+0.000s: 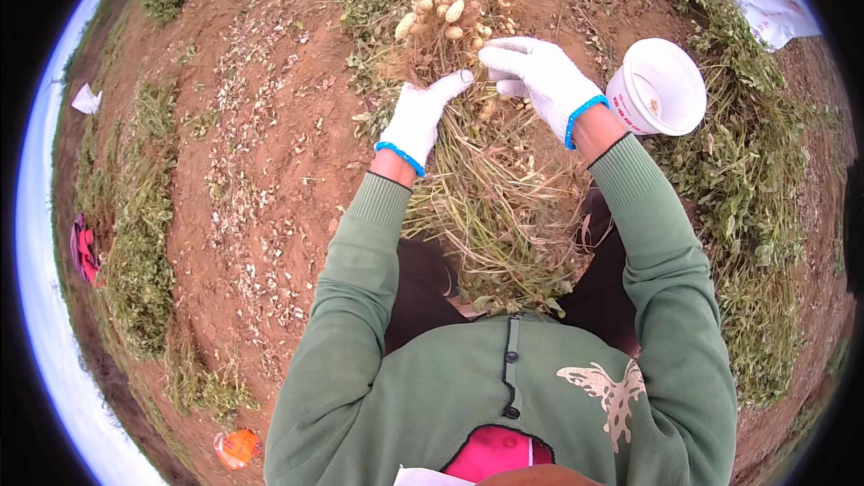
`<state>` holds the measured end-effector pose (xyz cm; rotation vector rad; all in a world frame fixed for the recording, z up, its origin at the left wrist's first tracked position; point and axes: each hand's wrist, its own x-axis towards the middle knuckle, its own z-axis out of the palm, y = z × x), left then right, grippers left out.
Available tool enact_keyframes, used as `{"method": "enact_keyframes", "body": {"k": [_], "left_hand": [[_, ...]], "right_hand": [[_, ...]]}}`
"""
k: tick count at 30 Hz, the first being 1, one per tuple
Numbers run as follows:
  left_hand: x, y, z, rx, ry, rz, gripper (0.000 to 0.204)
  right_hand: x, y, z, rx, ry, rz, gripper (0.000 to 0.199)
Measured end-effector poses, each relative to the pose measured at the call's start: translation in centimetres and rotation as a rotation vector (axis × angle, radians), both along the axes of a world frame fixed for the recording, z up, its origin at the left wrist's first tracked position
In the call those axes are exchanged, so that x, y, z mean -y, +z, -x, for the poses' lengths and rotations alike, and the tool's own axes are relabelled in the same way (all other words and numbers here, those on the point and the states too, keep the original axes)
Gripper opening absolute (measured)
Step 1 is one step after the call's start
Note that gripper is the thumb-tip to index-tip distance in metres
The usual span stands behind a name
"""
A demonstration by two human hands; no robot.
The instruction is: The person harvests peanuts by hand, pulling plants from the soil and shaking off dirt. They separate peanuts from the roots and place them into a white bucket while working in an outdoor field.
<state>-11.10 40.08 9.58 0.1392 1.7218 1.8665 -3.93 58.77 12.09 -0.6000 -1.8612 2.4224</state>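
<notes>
Head view: over the reddish soil (297, 108), the peanut plant (472, 157) is clasped by the left grip (419, 117); whether pods (454, 12) are pinched by the curled right grip (540, 75) cannot be told. Stems are best held steady, pods worked singly. Pale, plump pods are bunched among roots.

Setting: open field, outdoors | Ground: reddish-brown soil (261, 18), strewn with pale dry leaves (243, 207) | Left: band of green plants (144, 261) | Right: thicker leafy band (747, 171) | Far left: bright, whitish-blue sky (34, 216) | Light: soft daylight
</notes>
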Motion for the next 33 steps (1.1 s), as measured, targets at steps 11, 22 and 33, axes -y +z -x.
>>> {"method": "enact_keyframes", "body": {"k": [11, 22, 33], "left_hand": [[-0.5, 0.0, -0.2, -0.075, -0.043, -0.007, 0.052], [1.6, -2.6, 3.1, -0.008, 0.232, 0.195, 0.095], [2.7, 0.4, 2.6, 0.092, 0.057, -0.055, 0.045]], "right_hand": [[0.0, -0.8, 0.9, -0.284, 0.11, -1.163, 0.035], [3.8, 0.8, -2.8, -0.149, 0.315, -1.168, 0.022], [-18.3, -1.7, -4.9, 0.252, -0.326, -1.419, 0.04]]}}
